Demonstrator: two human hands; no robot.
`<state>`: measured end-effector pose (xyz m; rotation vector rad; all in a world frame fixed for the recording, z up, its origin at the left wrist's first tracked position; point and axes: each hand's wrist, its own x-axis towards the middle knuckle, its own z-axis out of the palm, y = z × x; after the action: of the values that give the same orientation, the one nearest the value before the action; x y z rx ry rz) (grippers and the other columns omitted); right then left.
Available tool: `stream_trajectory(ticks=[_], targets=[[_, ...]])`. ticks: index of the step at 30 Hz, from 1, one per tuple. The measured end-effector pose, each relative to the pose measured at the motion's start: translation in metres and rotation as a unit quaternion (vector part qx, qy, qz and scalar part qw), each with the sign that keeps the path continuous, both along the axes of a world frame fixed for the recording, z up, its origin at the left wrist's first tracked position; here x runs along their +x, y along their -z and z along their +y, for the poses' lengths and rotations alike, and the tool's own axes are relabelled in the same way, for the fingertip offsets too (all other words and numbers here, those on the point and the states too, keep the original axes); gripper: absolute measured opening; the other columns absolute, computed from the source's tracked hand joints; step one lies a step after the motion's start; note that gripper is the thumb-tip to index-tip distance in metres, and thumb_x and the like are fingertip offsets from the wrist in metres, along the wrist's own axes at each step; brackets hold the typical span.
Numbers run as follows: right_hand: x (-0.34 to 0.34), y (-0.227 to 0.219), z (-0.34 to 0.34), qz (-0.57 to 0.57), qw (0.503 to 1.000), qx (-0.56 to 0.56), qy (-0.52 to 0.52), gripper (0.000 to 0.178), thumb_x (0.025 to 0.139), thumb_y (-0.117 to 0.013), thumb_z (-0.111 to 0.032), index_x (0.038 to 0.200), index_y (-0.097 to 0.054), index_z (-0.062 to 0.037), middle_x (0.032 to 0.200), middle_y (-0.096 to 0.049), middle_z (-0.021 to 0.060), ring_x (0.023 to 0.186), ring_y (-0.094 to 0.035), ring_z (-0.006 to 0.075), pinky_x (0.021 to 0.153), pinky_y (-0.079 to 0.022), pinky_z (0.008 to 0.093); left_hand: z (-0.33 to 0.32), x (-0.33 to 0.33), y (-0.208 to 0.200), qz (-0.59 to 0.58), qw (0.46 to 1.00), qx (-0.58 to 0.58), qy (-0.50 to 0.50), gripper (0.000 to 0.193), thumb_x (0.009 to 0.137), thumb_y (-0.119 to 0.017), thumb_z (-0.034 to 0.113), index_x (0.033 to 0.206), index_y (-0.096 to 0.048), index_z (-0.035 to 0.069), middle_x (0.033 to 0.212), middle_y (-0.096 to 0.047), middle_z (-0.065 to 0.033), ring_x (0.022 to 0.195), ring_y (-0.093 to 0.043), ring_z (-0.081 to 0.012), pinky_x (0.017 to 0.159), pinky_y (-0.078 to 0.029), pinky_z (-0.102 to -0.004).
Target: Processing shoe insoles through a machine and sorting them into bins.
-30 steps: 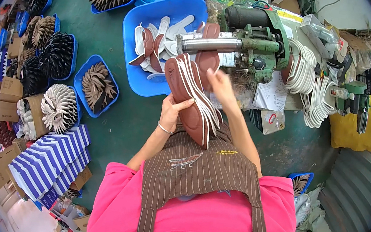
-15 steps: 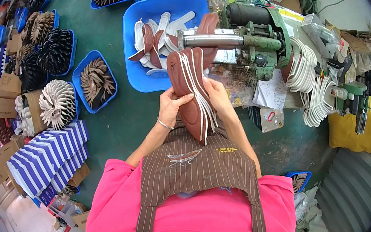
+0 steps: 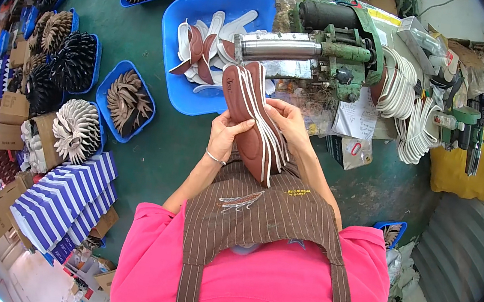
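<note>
In front of my chest is a stack of brown insoles [image 3: 244, 115] with white edges, toes and heels roughly lined up and slightly fanned. My left hand [image 3: 224, 134] grips its left side, thumb across the top face. On the right side, my right hand [image 3: 289, 123] has its fingers bent at the stack's edge, closed on it. Just beyond the stack's far end lies the steel roller [image 3: 280, 48] of a green machine [image 3: 344, 58]. Past it to the left, a blue basin [image 3: 185, 100] holds loose white and brown insoles [image 3: 209, 47].
Bundles of white-edged insoles [image 3: 396, 88] hang at the bench's right side, near papers [image 3: 355, 116] and a second small green machine [image 3: 466, 133]. On the green floor at left stand blue baskets [image 3: 148, 121] of shoe parts, and striped boxes [image 3: 60, 201]. A yellow sack [image 3: 464, 163] sits at right.
Brown insole shapes that showed in front of and behind the roller are gone from there. The stack stays in both hands, with my right hand slightly farther up its edge.
</note>
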<state>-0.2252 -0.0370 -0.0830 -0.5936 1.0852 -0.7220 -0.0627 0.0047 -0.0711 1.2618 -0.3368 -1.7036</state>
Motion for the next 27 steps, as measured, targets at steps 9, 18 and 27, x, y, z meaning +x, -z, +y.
stream_trajectory(ticks=[9,18,27], targets=[[-0.013,0.032,-0.038,0.184,0.969,-0.094,0.136,0.024,0.09,-0.055,-0.017,0.106,-0.061,-0.0009,0.09,-0.065,0.0034,0.079,-0.057,0.0058,0.07,-0.047,0.0217,-0.002,-0.007,-0.003,-0.033,0.999,-0.032,-0.005,0.041,0.075,-0.069,0.0,0.112,-0.055,-0.003,0.103,-0.063,-0.0098,0.091,-0.06,-0.0146,0.084,-0.047,-0.0265],[-0.013,0.034,-0.014,0.137,0.979,-0.063,0.14,0.025,0.09,-0.055,-0.015,0.104,-0.061,0.0045,0.087,-0.065,0.0035,0.076,-0.056,0.0062,0.068,-0.046,0.0214,0.0,-0.012,-0.002,-0.06,0.997,-0.045,-0.018,0.041,0.075,-0.069,0.001,0.113,-0.055,-0.004,0.103,-0.063,-0.0108,0.09,-0.06,-0.0142,0.083,-0.048,-0.0267],[-0.002,0.007,0.011,0.063,0.997,-0.043,0.001,0.022,0.094,-0.048,-0.016,0.103,-0.058,0.0021,0.092,-0.062,0.0017,0.084,-0.056,0.0068,0.077,-0.044,0.0208,-0.002,-0.015,-0.004,-0.086,0.995,-0.043,-0.034,0.037,0.077,-0.067,-0.001,0.112,-0.056,-0.005,0.1,-0.064,-0.0098,0.086,-0.061,-0.013,0.08,-0.049,-0.0253]])
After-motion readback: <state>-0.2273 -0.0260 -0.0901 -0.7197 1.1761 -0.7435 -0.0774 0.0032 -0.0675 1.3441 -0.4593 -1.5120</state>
